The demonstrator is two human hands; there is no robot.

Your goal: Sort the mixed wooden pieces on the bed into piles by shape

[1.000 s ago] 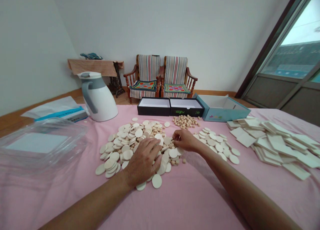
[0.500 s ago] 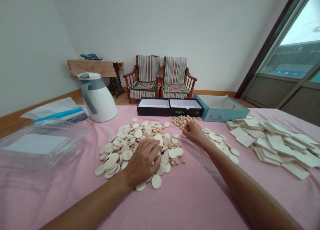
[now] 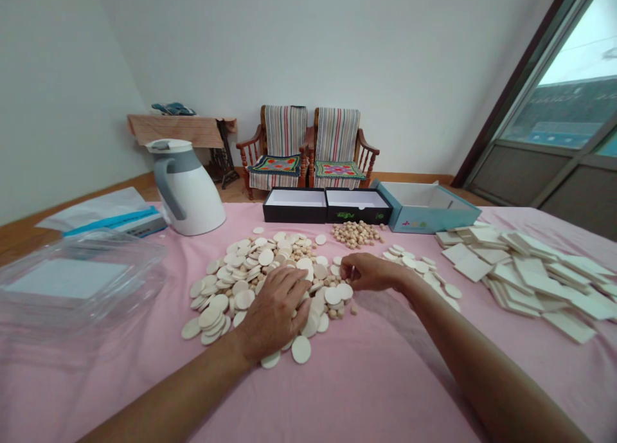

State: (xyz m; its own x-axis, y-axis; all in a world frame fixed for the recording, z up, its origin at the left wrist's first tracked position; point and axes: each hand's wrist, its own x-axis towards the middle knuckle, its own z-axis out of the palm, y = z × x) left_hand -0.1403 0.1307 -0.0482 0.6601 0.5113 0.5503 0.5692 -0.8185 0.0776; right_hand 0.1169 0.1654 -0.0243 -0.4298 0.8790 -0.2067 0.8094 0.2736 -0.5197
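1. The left hand lies palm down with its fingers spread, pressing on a large heap of pale round discs. It is open and grips nothing.
2. The right hand reaches in at the right edge of that heap, with the fingers curled and the thumb drawn in close to them. Whether it has hold of something small, I cannot tell.
3. Small round beads lie mixed among the discs near the right hand, and a separate heap of small round beads sits just beyond it.
4. A smaller spread of discs lies just right of the right hand, and a loose pile of pale square tiles lies further right.
5. All of these rest on a pink cloth.
6. Beyond them stand two open black boxes, an open blue box and a white jug.
7. A clear plastic box sits at the left, well apart from both hands.
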